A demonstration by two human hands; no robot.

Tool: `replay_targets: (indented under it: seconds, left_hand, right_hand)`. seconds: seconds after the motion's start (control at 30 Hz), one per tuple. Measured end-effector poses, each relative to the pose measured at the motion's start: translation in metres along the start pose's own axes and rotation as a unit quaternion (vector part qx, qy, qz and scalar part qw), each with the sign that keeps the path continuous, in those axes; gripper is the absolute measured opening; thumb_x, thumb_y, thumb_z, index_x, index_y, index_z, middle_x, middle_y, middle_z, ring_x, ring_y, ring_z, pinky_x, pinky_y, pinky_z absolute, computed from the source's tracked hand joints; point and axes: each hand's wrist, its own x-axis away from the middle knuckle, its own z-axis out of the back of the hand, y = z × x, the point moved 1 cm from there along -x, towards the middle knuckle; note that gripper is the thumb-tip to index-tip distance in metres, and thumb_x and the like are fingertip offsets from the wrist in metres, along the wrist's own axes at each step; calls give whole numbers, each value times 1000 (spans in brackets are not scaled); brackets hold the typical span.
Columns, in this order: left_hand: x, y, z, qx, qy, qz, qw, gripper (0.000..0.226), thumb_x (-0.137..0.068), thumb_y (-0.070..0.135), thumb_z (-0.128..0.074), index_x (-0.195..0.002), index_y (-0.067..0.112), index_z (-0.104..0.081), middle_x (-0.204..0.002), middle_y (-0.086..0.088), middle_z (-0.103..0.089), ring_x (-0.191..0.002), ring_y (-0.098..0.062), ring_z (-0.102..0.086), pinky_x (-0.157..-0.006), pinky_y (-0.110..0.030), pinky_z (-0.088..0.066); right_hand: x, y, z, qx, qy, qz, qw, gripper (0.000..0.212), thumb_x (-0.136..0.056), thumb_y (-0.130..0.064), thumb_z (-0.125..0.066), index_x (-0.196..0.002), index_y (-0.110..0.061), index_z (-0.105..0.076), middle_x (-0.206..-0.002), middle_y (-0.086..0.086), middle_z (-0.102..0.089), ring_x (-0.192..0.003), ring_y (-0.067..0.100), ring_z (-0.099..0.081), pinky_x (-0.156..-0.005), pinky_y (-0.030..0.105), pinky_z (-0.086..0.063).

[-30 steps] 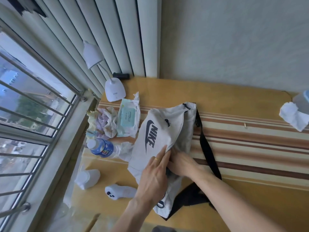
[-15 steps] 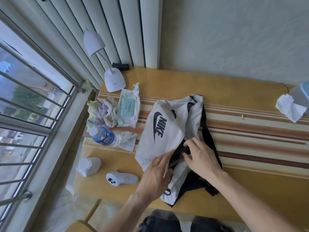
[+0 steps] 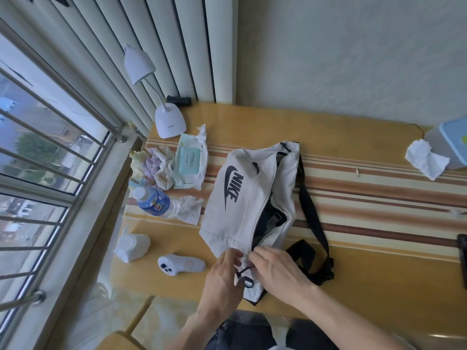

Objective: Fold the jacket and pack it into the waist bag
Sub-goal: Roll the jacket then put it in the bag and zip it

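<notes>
A white waist bag point(image 3: 242, 198) with a dark logo lies lengthwise on the yellow table point(image 3: 353, 269). Its main zipper gapes along the right side, and dark jacket fabric point(image 3: 271, 218) shows inside. The black strap point(image 3: 313, 221) loops off to the right. Both hands meet at the bag's near end. My left hand point(image 3: 222, 276) pinches the white fabric there. My right hand point(image 3: 275, 269) grips the near end of the zipper, with a black pull cord point(image 3: 243, 271) showing between the hands.
On the left lie a white desk lamp point(image 3: 169, 122), a wet-wipes pack point(image 3: 189, 162), crumpled cloths, a blue-labelled bottle point(image 3: 154, 203), a white container point(image 3: 131, 246) and a white controller point(image 3: 180, 263). A tissue point(image 3: 424, 160) and a pale box sit at the far right.
Both hands have come out of the bag's opening and moved toward me to its near end. The view has shifted so the bag sits higher and straighter.
</notes>
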Motion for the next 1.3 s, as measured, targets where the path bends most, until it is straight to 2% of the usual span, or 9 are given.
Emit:
replay_targets:
  seconds: [0.1, 0.2, 0.27, 0.37, 0.57, 0.73, 1.0, 1.17, 1.3]
  left_hand:
    - [-7, 10, 0, -23, 23, 0, 999, 35, -73, 26, -66, -104, 21, -50, -90, 8, -67, -76, -15, -64, -64, -32, -52]
    - [-17, 15, -2, -7, 77, 17, 997, 25, -68, 15, -62, -90, 18, -53, -68, 3, -69, -57, -22, -63, -52, -41, -52]
    - [-17, 14, -5, 4, 98, 28, 995, 17, -75, 18, -69, -85, 18, -55, -63, 5, -68, -53, -17, -62, -50, -38, -52]
    - [-12, 12, -9, 20, 113, 58, 992, 28, -79, 26, -81, -75, 26, -53, -58, 13, -64, -54, -7, -62, -51, -28, -51]
    - [-17, 15, -15, 15, 106, 91, 990, 34, -79, 22, -81, -68, 28, -49, -53, 12, -61, -53, -8, -60, -52, -33, -52]
    - [-23, 17, -15, 19, 101, 105, 989, 36, -76, 22, -83, -65, 26, -48, -50, 14, -60, -57, -8, -64, -49, -22, -48]
    - [-37, 22, -6, 30, 96, 112, 989, 46, -74, 24, -83, -59, 36, -41, -50, 16, -58, -59, -5, -62, -50, -11, -40]
    - [-32, 22, 1, 27, 86, 121, 989, 43, -72, 24, -83, -57, 35, -44, -67, 29, -66, -61, -5, -65, -51, -10, -43]
    - [-29, 19, 5, 17, 87, 122, 989, 44, -72, 24, -83, -58, 34, -43, -53, 17, -62, -58, -7, -64, -50, -11, -42]
  right_hand:
    - [5, -13, 24, -150, -5, -54, 987, 10, -95, -30, -57, -98, -21, -60, -95, -10, -64, -82, 6, -59, -74, 21, -49]
    - [3, -16, 43, -211, -35, -77, 974, 10, -93, -32, -63, -94, -22, -64, -90, -14, -65, -77, 1, -60, -68, 11, -46]
    - [-4, -6, 57, -241, -58, -105, 963, 8, -91, -29, -67, -91, -21, -66, -84, -11, -68, -74, 1, -62, -67, 13, -49]
    - [-21, 25, 79, -292, -54, -169, 940, 6, -87, -25, -72, -86, -19, -70, -77, -2, -72, -72, 6, -67, -69, 22, -56]
    - [-80, 102, 107, -369, 10, -300, 879, 2, -88, -12, -71, -86, -11, -72, -77, 8, -76, -69, 15, -69, -64, 29, -54]
    - [-138, 156, 129, -375, 62, -348, 857, 10, -87, -5, -69, -78, -9, -68, -70, 7, -69, -67, 19, -65, -59, 27, -50]
    - [-178, 172, 136, -370, 86, -375, 845, 8, -87, -4, -71, -93, 1, -72, -66, 6, -66, -55, 12, -59, -51, 18, -50]
    - [-171, 174, 138, -385, 107, -381, 834, 9, -86, -4, -72, -92, 3, -72, -71, 10, -69, -56, 13, -61, -50, 17, -52]
    - [-160, 173, 140, -400, 131, -378, 825, 7, -85, -3, -73, -90, 2, -72, -77, 14, -71, -60, 15, -63, -54, 20, -54]
